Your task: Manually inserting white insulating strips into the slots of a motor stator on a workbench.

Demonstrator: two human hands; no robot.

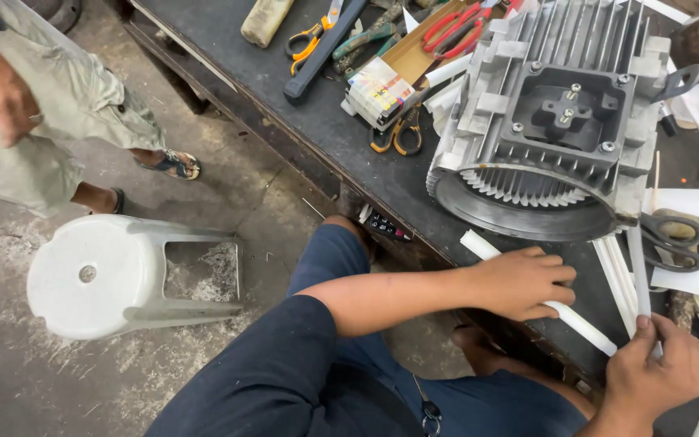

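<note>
Both hands work at the near edge of the table (301,121). Left hand (523,282) lies curled over a long white folded strip (580,324), fingers closed down on it. Right hand (661,374) pinches the lower end of a narrower white strip (637,271) between thumb and fingertips. The two hands are apart, with the long strip's far end running between them.

Surface: a dark, worn table set diagonally across the view. The long strip lies flat on it, just in front of the grey finned motor housing (556,121), whose open round mouth faces the person. More white strips (618,279) lie just beside the right hand. Black-handled scissors (673,239) rest to the right of the housing.

Further back: orange-handled scissors (396,137), red-handled pliers (455,28) and a cardboard box (402,69).

Room: rough concrete floor (269,194), dusty. A white plastic stool (123,275) lies on its side to the left, well apart from the table. Another person in light shorts (50,105) stands at upper left.
</note>
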